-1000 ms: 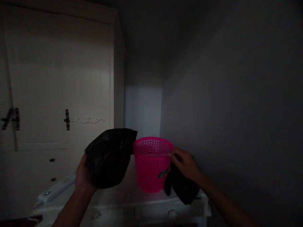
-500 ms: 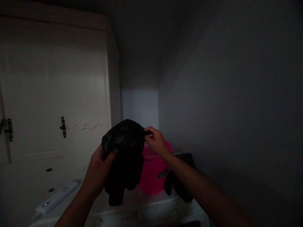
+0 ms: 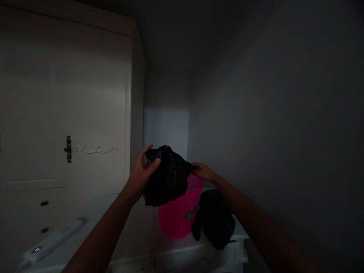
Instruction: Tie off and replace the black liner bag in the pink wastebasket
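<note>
With left hand (image 3: 139, 177) clasping the black bag (image 3: 168, 180) and right hand (image 3: 204, 171) pinching its edge, positioning over the pink basket (image 3: 175, 222) seems underway, probably calling for spreading.

Surface (image 3: 140, 239): whitish, spreading beneath the pink basket and out to both sides of it.
Pink basket (image 3: 174, 222): standing upright on its base.
Black bundle (image 3: 218, 223): slumping just right of the basket, toward the front edge.
Long white strip (image 3: 55, 239): lying well left of the basket, its details blurring.
</note>
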`<state>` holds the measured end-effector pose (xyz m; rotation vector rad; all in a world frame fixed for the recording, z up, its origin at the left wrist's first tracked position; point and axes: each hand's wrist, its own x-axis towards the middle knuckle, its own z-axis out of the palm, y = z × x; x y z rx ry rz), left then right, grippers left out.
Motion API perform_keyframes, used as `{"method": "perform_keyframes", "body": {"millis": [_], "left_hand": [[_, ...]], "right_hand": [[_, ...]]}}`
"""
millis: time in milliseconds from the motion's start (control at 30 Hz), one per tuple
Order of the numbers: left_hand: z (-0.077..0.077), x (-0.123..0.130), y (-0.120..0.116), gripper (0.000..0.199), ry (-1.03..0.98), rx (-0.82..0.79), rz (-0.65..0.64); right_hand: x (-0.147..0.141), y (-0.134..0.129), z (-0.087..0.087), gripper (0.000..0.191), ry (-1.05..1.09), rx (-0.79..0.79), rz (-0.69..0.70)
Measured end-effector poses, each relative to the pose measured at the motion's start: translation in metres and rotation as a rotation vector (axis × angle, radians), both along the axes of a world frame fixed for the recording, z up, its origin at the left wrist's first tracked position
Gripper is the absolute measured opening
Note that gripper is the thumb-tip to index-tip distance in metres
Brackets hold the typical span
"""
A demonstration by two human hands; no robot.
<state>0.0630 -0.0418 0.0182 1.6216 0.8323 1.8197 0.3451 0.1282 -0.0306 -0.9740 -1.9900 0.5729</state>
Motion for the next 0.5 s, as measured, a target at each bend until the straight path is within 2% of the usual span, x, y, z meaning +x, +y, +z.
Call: {"method": "perform_keyframes", "body": {"millis": [100, 167, 233, 267, 300, 333, 400, 467, 500], "left_hand": [[0.010, 0.020, 0.019, 0.083, 0.249, 0.291, 0.039], [0.013, 0.031, 0.031, 0.080, 0.391, 0.427, 0.075], [0.012, 0.038, 0.039, 0.080, 0.489, 0.444, 0.078], [0.010, 0.040, 0.042, 0.080, 0.520, 0.415, 0.082], [0.008, 0.041, 0.044, 0.079, 0.540, 0.369, 0.098], [0.007, 0.041, 0.045, 0.077, 0.560, 0.311, 0.133], [0.005, 0.038, 0.045, 0.071, 0.620, 0.170, 0.250], [0.004, 0.034, 0.044, 0.066, 0.688, 0.048, 0.379], [0.003, 0.032, 0.043, 0.063, 0.702, 0.003, 0.414]], "right_hand": [[-0.015, -0.013, 0.013, 0.053, 0.256, -0.132, 0.193], [-0.027, -0.021, 0.019, 0.076, 0.323, -0.154, 0.331], [-0.038, -0.024, 0.020, 0.093, 0.253, -0.075, 0.435], [-0.042, -0.023, 0.019, 0.088, 0.180, -0.016, 0.432], [-0.045, -0.022, 0.017, 0.074, 0.088, 0.041, 0.375], [-0.046, -0.020, 0.015, 0.055, -0.022, 0.093, 0.262], [-0.044, -0.015, 0.009, 0.030, -0.318, 0.162, -0.055], [-0.040, -0.013, 0.005, 0.025, -0.592, 0.165, -0.297], [-0.037, -0.012, 0.003, 0.024, -0.686, 0.144, -0.344]]}}
